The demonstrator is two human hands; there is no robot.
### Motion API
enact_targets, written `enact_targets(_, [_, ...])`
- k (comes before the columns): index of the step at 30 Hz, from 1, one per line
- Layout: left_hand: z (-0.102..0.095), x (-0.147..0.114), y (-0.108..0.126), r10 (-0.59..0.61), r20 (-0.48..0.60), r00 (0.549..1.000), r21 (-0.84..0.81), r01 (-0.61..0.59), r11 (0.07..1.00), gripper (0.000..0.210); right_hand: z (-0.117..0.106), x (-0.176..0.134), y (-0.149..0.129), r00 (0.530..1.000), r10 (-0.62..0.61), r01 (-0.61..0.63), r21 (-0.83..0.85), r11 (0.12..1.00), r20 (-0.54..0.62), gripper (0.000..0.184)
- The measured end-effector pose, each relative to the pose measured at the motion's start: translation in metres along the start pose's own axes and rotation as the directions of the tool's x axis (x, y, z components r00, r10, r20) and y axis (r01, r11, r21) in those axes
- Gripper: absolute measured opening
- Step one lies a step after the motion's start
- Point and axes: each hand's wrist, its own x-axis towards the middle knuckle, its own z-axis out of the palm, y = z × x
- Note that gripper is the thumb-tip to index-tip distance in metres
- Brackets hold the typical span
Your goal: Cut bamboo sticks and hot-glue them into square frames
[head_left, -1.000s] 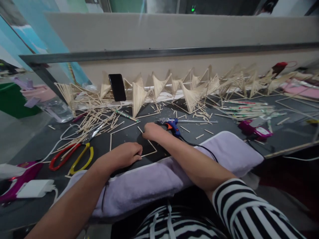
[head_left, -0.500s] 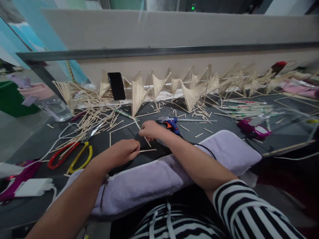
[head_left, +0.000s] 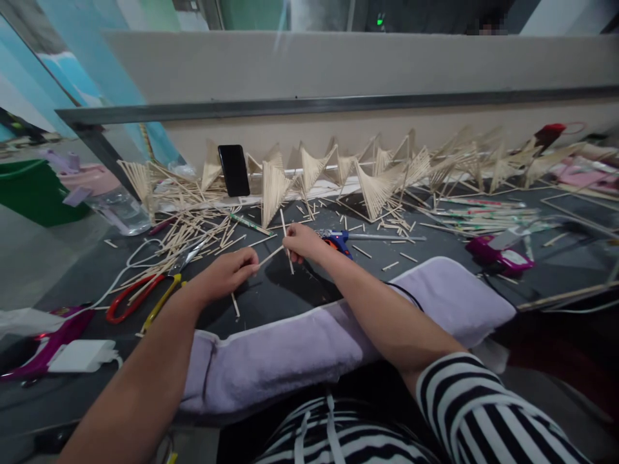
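Note:
My left hand [head_left: 232,272] is closed on a thin wooden stick [head_left: 271,258] that slants up to the right. Its far end meets, or nearly meets, a second wooden stick [head_left: 284,222] pinched in my right hand [head_left: 300,243]. That second stick stands steeply, showing above and below my fingers. Under my left hand another stick [head_left: 235,305] pokes out; whether it is held or lying loose I cannot tell. Just right of my right hand lies a blue glue gun [head_left: 342,243] with a clear glue stick in its back, partly hidden by the hand.
Fan-shaped stick structures [head_left: 314,169] line the back, with a black phone [head_left: 234,171] leaning there. Loose sticks [head_left: 193,222] and red-and-yellow scissors [head_left: 140,299] lie left, near a water jug [head_left: 113,200]. A lilac cushion [head_left: 285,354] runs along the front edge.
The left hand has moved up and left, its stick swinging from level to slanting upward toward the other stick. The right hand's stick has turned more upright. The view has shifted slightly.

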Motion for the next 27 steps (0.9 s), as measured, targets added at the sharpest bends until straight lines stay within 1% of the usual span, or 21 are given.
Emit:
enact_targets(2, [0.009,0.007,-0.001,-0.025,-0.042,0.999,-0.045,0.023,0.999,0.016,0.002,0.0,0.001,0.996,0.035,-0.035,0.0,0.999,0.082,0.012])
enact_targets(4, [0.017,0.012,-0.006,-0.08,-0.073,0.994,-0.076,0.074,0.994,0.016,0.003,-0.002,0.001,0.981,0.099,-0.097,-0.022,0.995,0.167,0.013])
enact_targets(6, [0.02,0.014,-0.012,-0.148,-0.037,0.988,-0.091,0.144,0.985,0.019,0.003,-0.005,-0.001,0.952,0.163,-0.152,-0.063,0.986,0.258,0.013])
enact_targets(8, [0.018,0.013,-0.018,-0.203,0.047,0.978,-0.082,0.206,0.975,0.021,0.003,-0.009,-0.003,0.916,0.21,-0.182,-0.11,0.977,0.341,0.011])
enact_targets(10, [0.012,0.008,-0.023,-0.228,0.109,0.967,-0.049,0.235,0.971,0.02,0.005,-0.013,-0.005,0.886,0.231,-0.186,-0.148,0.971,0.403,0.008])
enact_targets(11, [0.009,0.006,-0.026,-0.244,0.116,0.963,-0.027,0.249,0.968,0.019,0.005,-0.016,-0.006,0.873,0.237,-0.184,-0.163,0.969,0.426,0.006])
enact_targets(13, [0.003,0.001,-0.03,-0.283,0.091,0.955,-0.005,0.284,0.959,0.018,0.006,-0.019,-0.007,0.85,0.243,-0.173,-0.188,0.967,0.468,0.003])
enact_targets(14, [0.001,0.0,-0.031,-0.301,0.067,0.951,-0.019,0.303,0.953,0.018,0.006,-0.021,-0.008,0.838,0.24,-0.154,-0.21,0.965,0.49,0.002])
enact_targets(15, [0.001,0.0,-0.032,-0.313,0.041,0.949,-0.056,0.315,0.947,0.02,0.005,-0.021,-0.009,0.836,0.226,-0.123,-0.232,0.965,0.5,0.002])
enact_targets(16, [0.002,0.0,-0.032,-0.314,0.018,0.949,-0.115,0.314,0.942,0.023,0.003,-0.022,-0.01,0.848,0.198,-0.082,-0.248,0.965,0.492,0.005])
enact_targets(17, [0.003,0.001,-0.031,-0.299,0.005,0.954,-0.189,0.295,0.937,0.027,-0.001,-0.022,-0.011,0.874,0.155,-0.037,-0.255,0.966,0.461,0.007])
enact_targets(18, [0.004,0.002,-0.03,-0.272,-0.002,0.962,-0.269,0.261,0.927,0.032,-0.006,-0.021,-0.012,0.909,0.106,0.0,-0.254,0.967,0.404,0.01])
enact_targets(20, [0.007,0.005,-0.026,-0.21,-0.006,0.978,-0.41,0.189,0.892,0.041,-0.023,-0.019,-0.014,0.978,0.02,0.029,-0.231,0.973,0.207,0.014])
enact_targets(21, [0.008,0.006,-0.025,-0.183,-0.011,0.983,-0.461,0.157,0.874,0.043,-0.033,-0.018,-0.014,0.995,-0.001,0.023,-0.223,0.974,0.097,0.016])
enact_targets(22, [0.009,0.006,-0.024,-0.164,-0.019,0.986,-0.498,0.133,0.857,0.043,-0.045,-0.017,-0.013,1.0,-0.012,0.009,-0.234,0.972,-0.011,0.018])
enact_targets(23, [0.009,0.006,-0.024,-0.16,-0.032,0.987,-0.527,0.119,0.842,0.042,-0.057,-0.016,-0.012,0.995,-0.028,0.0,-0.273,0.962,-0.098,0.02])
enact_targets(24, [0.009,0.006,-0.026,-0.171,-0.049,0.984,-0.552,0.116,0.826,0.039,-0.07,-0.016,-0.01,0.989,-0.042,-0.011,-0.353,0.936,-0.145,0.022])
enact_targets(25, [0.009,0.006,-0.028,-0.193,-0.063,0.979,-0.58,0.121,0.805,0.037,-0.082,-0.016,-0.006,0.985,-0.046,-0.038,-0.467,0.883,-0.168,0.023])
enact_targets(27, [0.01,0.006,-0.033,-0.264,-0.094,0.96,-0.638,0.146,0.756,0.031,-0.103,-0.019,0.003,0.976,-0.032,-0.134,-0.706,0.695,-0.216,0.022])
